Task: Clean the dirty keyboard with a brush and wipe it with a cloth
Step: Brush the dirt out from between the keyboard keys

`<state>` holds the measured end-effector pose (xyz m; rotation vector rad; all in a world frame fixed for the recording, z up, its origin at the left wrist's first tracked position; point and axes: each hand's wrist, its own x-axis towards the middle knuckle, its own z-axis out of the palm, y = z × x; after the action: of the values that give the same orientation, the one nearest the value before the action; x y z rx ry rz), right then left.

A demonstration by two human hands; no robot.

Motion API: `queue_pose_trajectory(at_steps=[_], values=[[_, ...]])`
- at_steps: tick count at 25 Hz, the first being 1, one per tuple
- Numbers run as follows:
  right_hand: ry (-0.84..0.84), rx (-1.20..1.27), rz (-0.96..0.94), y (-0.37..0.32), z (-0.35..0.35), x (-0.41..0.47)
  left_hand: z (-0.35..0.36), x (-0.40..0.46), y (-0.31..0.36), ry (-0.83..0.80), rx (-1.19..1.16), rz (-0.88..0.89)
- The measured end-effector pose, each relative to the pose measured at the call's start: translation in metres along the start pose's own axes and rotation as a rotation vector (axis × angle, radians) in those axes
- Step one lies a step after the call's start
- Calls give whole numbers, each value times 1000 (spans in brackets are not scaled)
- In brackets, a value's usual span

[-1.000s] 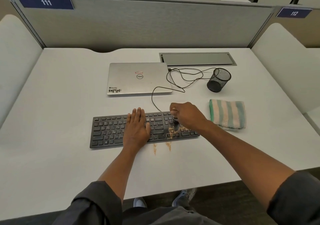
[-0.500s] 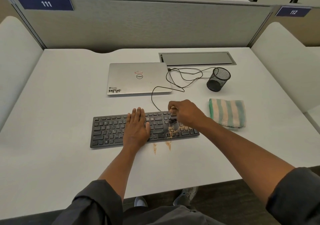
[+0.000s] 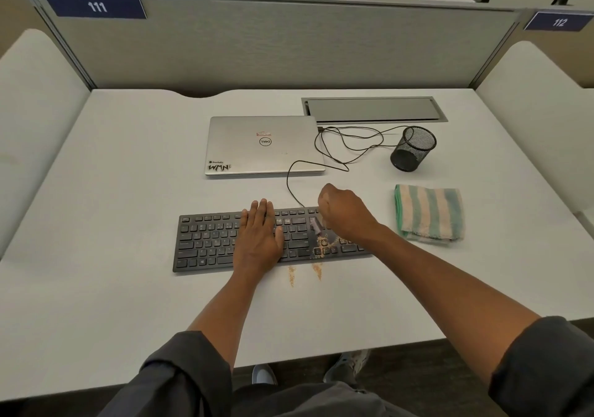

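A black keyboard lies across the middle of the white desk. Tan crumbs cover its right-hand keys, and two small crumb streaks lie on the desk just in front of it. My left hand rests flat on the keyboard's middle, fingers straight. My right hand grips a small brush whose head points down onto the keys at the keyboard's upper right. A folded green-and-white striped cloth lies to the right of the keyboard, untouched.
A shut silver laptop sits behind the keyboard. The keyboard's black cable loops beside it. A black mesh pen cup stands at the back right, before a grey cable hatch. Grey partitions enclose the desk.
My right hand has drawn the brush up the keyboard, from the dirty lower keys toward its top edge. The left hand has stayed flat in place.
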<state>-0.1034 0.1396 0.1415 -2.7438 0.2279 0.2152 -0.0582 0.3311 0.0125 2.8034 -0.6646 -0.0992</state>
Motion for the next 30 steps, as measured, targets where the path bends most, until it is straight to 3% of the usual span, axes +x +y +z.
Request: queue_pose_trajectory(at_steps=[2, 6, 11, 16, 20, 22, 26, 30], values=[[-54, -31, 17, -4, -5, -1, -1, 0, 0, -1, -8, 1], [62, -49, 78, 1, -11, 4, -1, 1, 0, 2, -7, 1], [-16, 16, -35, 12, -6, -18, -1, 1, 0, -11, -3, -2], [36, -26, -41, 22, -20, -30, 0, 1, -1, -18, 5, -2], [-65, -137, -114, 4, -11, -47, 1, 1, -2, -19, -1, -4], [-107, -82, -163, 4, -13, -52, 1, 1, -1, -9, -7, -3], [-59, 62, -90, 14, -17, -38, 1, 0, -1, -11, -4, 1], [-143, 218, -94, 3, -9, -34, 0, 1, -1, 0, -18, 5]])
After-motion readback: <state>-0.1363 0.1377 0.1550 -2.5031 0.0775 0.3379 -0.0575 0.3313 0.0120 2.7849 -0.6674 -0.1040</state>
